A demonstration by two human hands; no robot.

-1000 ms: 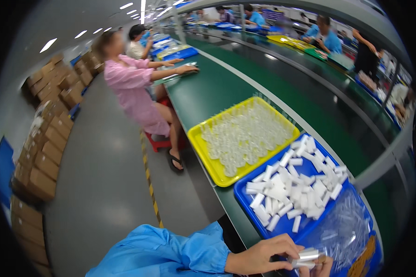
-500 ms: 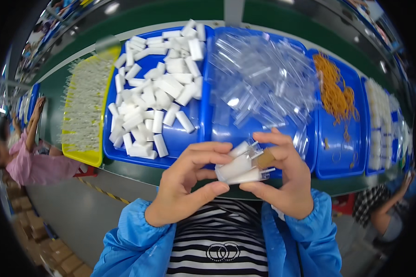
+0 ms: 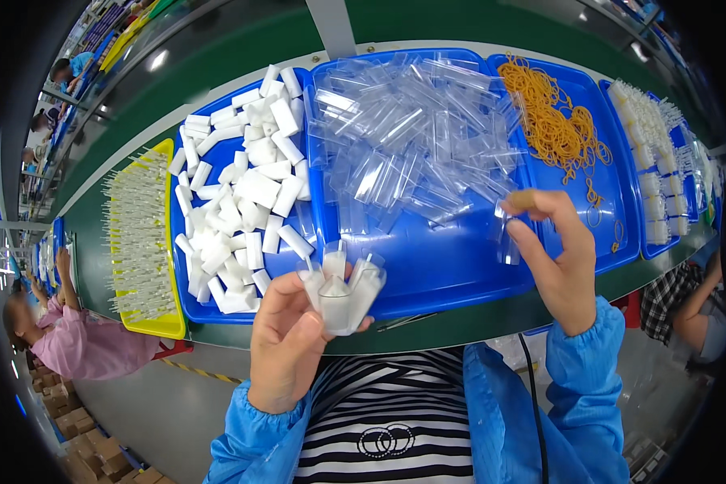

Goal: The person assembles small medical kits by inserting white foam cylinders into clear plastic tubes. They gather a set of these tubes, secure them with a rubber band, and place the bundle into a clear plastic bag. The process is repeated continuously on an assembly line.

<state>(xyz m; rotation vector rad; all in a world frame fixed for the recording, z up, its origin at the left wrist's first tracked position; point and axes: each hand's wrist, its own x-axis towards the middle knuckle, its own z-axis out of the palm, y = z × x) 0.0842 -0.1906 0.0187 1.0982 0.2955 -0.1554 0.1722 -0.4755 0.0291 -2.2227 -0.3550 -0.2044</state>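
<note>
In my left hand (image 3: pixel 286 339) is a small bundle of white pieces in clear plastic sleeves (image 3: pixel 343 294), its ends fanned upward, with thumb and fingers wrapped around its lower part. My right hand (image 3: pixel 561 250) is out to the right, above the front right corner of the blue tray of clear sleeves (image 3: pixel 427 278). Its thumb and forefinger pinch a clear plastic sleeve (image 3: pixel 506 242) that hangs downward. A tan cover sits on the forefinger's tip. Many loose clear sleeves (image 3: pixel 411 129) lie heaped in that tray, beyond both hands.
To the left are a blue tray of white foam blocks (image 3: pixel 254 189) and a yellow tray of thin white sticks (image 3: pixel 141 242). Orange rubber bands (image 3: pixel 540 105) fill a blue tray on the right, beside stacked white parts (image 3: pixel 649 161). Other people sit at both sides.
My hands have parted. The left keeps the bundle, now turned ends-up; the right has moved right to the sleeve tray and pinches a clear sleeve. The view has shifted.
</note>
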